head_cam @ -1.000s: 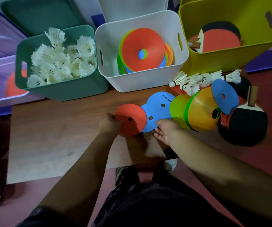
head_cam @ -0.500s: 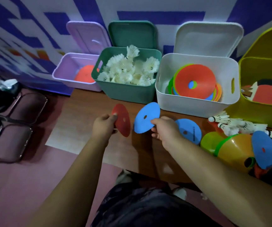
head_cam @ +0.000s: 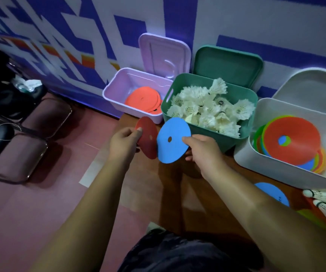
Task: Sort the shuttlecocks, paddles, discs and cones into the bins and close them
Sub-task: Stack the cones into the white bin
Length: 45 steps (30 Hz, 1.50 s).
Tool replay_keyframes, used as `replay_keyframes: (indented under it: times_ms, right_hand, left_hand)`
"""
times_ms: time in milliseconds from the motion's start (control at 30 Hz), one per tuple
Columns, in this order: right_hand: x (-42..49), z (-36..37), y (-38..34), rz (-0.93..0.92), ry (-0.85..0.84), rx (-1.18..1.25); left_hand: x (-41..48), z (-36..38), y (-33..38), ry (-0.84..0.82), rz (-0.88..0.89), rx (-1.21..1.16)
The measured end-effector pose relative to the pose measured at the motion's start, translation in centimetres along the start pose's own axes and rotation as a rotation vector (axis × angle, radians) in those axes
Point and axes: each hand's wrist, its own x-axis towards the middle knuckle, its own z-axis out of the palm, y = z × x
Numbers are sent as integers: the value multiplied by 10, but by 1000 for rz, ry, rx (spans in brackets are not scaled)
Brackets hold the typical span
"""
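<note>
Red disc (head_cam: 146,140) pinched in the left hand (head_cam: 123,142), blue disc (head_cam: 173,140) in the right hand (head_cam: 203,150), both just near of the lilac bin (head_cam: 119,89), which holds red discs. A second blue disc (head_cam: 272,193) and loose shuttlecocks (head_cam: 323,205) lie on the table (head_cam: 170,193), right; bin lids open.

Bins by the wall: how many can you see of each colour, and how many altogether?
purple bin: 1
green bin: 1
white bin: 1
Total: 3
</note>
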Motion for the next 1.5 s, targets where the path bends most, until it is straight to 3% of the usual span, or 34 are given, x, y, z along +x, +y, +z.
replay_keyframes:
  times_ms: [333,467,667,800,967,1200,1500]
  right_hand:
    - [54,72,-61,-65,60,58]
    - [64,76,-72,-51,113,73]
    - [79,83,-96,-39,114,168]
    - [90,102,-119,-39,6,322]
    - [90,110,-108,45,-14,197]
    - [57,53,-49,80,-28,111]
    - [11,-106,68,216,162,237]
  left_hand:
    - [132,-35,73,39,82,-177]
    - [164,-33,75,98,16,-15]
    - [170,-34,41,62,-121,16]
    - [160,-33,28,27,-157,3]
    - [141,-31,15,-40,-190,101]
    - [86,14,10,-212,-136,187]
    - [-26,134,-2,-546,-25,357]
